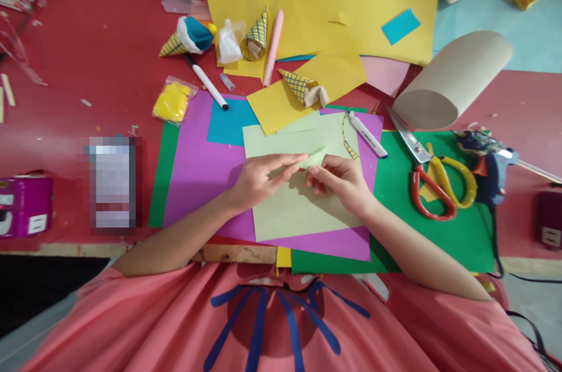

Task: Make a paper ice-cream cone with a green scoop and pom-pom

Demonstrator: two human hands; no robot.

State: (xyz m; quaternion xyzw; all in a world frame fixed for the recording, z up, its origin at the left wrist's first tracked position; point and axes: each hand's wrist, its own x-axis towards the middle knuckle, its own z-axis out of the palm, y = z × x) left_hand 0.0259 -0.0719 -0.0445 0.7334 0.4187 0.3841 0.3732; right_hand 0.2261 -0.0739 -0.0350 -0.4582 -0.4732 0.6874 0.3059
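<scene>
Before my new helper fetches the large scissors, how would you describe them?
On the red table, at right, lies a green sheet. The scissors lie partly there, beside the blue glue gun. Their mismatched red and yellow handles stand out.

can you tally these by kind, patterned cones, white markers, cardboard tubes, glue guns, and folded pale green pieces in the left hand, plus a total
Patterned cones: 3
White markers: 2
Cardboard tube: 1
Glue gun: 1
Folded pale green piece in the left hand: 1
Total: 8

The held slip [314, 158] is paper (matt, smooth).
</scene>
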